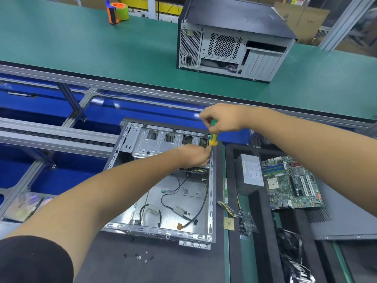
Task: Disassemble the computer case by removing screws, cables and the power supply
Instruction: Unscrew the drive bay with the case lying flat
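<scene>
Benchtop (pixel 71 48), green and long, runs across the far side, and a closed computer tower (pixel 234 37) stands on it with its rear panel facing you; a tape dispenser (pixel 117 11) sits well apart to the left. Nearer you, the open computer case (pixel 163 190) lies on its side on a dark mat (pixel 163 262), loose cables (pixel 177 209) trailing over its floor. Beside the case on the right, a black foam tray (pixel 261 211) holds the removed power supply (pixel 250 173) and a motherboard (pixel 291 184). Your right hand (pixel 222 119) grips the top of a green and yellow screwdriver (pixel 213 134), fingers curled round the handle, the tool upright over the case's far right corner. Your left hand (pixel 195 156) reaches in just below it, fingers bunched at the shaft; whether they pinch it, you cannot tell. Loose screws (pixel 138 257) lie on the mat in front of the case.
</scene>
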Available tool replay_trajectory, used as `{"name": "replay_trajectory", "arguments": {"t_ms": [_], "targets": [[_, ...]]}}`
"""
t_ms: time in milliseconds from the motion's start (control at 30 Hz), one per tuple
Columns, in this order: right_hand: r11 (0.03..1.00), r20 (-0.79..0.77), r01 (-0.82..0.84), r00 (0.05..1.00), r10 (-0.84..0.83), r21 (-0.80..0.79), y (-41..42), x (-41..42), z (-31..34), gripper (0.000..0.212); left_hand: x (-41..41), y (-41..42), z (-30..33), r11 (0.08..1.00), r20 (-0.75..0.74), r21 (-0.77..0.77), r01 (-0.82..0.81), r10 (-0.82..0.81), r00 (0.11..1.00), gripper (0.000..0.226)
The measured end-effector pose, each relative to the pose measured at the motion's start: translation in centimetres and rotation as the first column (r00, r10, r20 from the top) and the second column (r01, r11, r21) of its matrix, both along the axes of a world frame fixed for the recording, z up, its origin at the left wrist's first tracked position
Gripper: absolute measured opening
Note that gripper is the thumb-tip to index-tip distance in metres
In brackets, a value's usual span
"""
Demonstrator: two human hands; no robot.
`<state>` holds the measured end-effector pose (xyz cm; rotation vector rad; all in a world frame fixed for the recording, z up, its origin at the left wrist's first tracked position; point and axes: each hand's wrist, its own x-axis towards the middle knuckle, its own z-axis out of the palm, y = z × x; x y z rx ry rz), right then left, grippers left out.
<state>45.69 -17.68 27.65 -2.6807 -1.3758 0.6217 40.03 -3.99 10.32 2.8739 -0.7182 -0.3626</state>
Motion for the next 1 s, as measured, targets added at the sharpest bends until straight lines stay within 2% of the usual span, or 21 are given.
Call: {"name": "replay_trajectory", "arguments": {"t_ms": [167, 400, 467, 567, 667, 733, 800, 867, 900, 1000], "targets": [[1.000, -0.005, 0.026, 1.000, -0.026, -0.015, -0.1, 0.1, -0.3, 0.014, -0.3, -0.3, 0.4, 0.999, -0.016, 0.013, -0.051, 0.051, 0.999, 0.049], [0.997, -0.008, 0.071, 0.997, -0.071, -0.019, -0.5, 0.3, -0.5, 0.012, -0.2, -0.2, 0.9, 0.999, -0.054, 0.022, -0.045, 0.046, 0.997, 0.038], [0.996, -0.011, 0.084, 0.996, -0.084, -0.016, -0.5, 0.3, -0.5, 0.012, -0.2, -0.2, 0.9, 0.997, -0.082, -0.022, -0.068, 0.066, 0.994, 0.035], [0.995, -0.009, 0.098, 0.995, -0.098, -0.002, -0.7, 0.4, -0.4, 0.010, 0.2, 0.0, 0.8, 0.977, -0.118, -0.104, -0.189, 0.176, 0.977, 0.028], [0.991, -0.024, 0.131, 0.991, -0.131, 0.029, -1.2, 0.7, -0.5, 0.011, 0.4, 1.2, 1.0, 0.924, -0.165, -0.270, -0.270, 0.232, 0.959, 0.029], [0.979, -0.051, 0.187, 0.982, -0.183, 0.083, -1.8, 0.9, -0.7, 0.014, 0.0, 2.4, 1.0, 0.789, -0.267, -0.470, -0.396, 0.300, 0.916, 0.033], [0.953, -0.091, 0.258, 0.965, -0.246, 0.157, -2.7, 1.0, -1.1, 0.014, -0.7, 3.2, 1.2, 0.563, -0.466, -0.609, -0.560, 0.317, 0.826, 0.034], [0.912, -0.129, 0.338, 0.940, -0.315, 0.234, -3.8, 0.9, -2.0, 0.014, -1.4, 3.4, 1.7, 0.330, -0.651, -0.647, -0.687, 0.228, 0.724, 0.035], [0.878, -0.157, 0.387, 0.921, -0.356, 0.282, -4.3, 0.7, -2.6, 0.014, -1.7, 3.5, 2.1, 0.250, -0.696, -0.649, -0.718, 0.187, 0.694, 0.035], [0.686, -0.297, 0.587, 0.809, -0.507, 0.429, -5.8, -0.2, -5.1, 0.017, -2.6, 3.4, 2.7, 0.115, -0.744, -0.641, -0.759, 0.151, 0.651, 0.032]]}}
